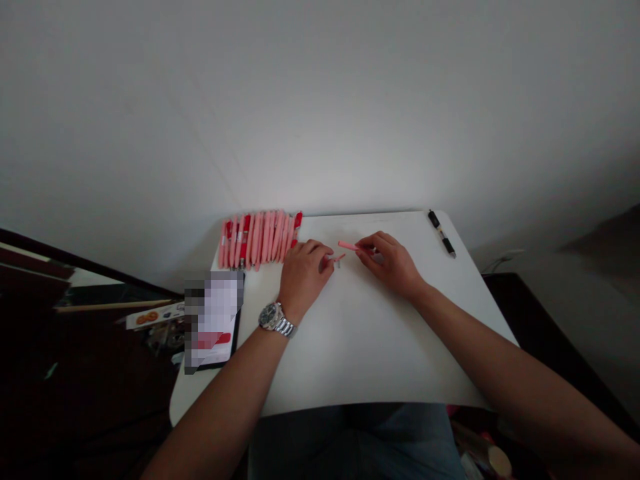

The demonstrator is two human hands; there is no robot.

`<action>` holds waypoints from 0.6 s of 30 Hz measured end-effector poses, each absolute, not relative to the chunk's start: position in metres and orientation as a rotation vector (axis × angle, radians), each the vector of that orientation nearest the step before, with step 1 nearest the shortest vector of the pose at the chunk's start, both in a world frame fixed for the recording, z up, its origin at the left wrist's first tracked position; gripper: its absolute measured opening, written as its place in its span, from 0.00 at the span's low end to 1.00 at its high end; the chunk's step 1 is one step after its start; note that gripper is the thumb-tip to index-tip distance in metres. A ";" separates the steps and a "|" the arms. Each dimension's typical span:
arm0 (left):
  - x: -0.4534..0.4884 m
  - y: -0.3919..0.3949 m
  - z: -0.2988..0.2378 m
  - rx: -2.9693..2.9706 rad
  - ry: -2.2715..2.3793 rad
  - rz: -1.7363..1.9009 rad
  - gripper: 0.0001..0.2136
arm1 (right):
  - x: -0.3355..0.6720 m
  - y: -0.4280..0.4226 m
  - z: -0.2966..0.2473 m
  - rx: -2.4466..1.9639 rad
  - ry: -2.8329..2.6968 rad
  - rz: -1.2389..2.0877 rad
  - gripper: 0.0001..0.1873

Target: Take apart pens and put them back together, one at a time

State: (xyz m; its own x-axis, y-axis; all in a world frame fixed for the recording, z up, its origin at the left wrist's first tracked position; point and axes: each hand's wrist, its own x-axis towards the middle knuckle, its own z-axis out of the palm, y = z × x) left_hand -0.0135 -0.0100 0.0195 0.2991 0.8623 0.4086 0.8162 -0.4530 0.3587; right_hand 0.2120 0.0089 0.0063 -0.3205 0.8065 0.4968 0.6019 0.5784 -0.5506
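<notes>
My left hand (306, 272), with a metal watch on its wrist, pinches a small pink pen part (339, 259) with a clear bit sticking out of it. Across a short gap, my right hand (389, 262) is closed on a pink pen barrel (347, 245) that points left. The two pieces are apart, above the white table (360, 347). My fingers cover the rest of each piece. Just left of my left hand lies a row of several pink pens (265, 237), a few of them with red parts.
A phone (220, 320) with a lit, partly blurred screen lies at the table's left edge. A black pen (441, 233) rests near the back right corner. The wall (340, 120) rises right behind the table.
</notes>
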 end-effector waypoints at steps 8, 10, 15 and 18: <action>-0.014 -0.009 0.019 2.467 1.568 0.872 0.06 | 0.212 0.008 0.008 -1.125 -2.044 0.341 0.06; -0.014 -0.009 0.019 2.459 1.568 0.874 0.06 | 0.212 0.008 0.008 -1.129 -2.049 0.334 0.06; -0.015 -0.009 0.019 2.444 1.561 0.908 0.06 | 0.212 0.009 0.007 -1.131 -2.050 0.336 0.07; -0.014 -0.009 0.019 2.430 1.558 0.934 0.07 | 0.212 0.009 0.006 -1.128 -2.047 0.334 0.07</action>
State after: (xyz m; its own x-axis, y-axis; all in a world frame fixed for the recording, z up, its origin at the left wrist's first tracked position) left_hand -0.0144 -0.0089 0.0193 0.2854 0.8533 0.4364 0.7871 -0.4685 0.4012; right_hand 0.2122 0.0089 0.0061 -0.3200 0.8081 0.4945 0.6092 0.5752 -0.5458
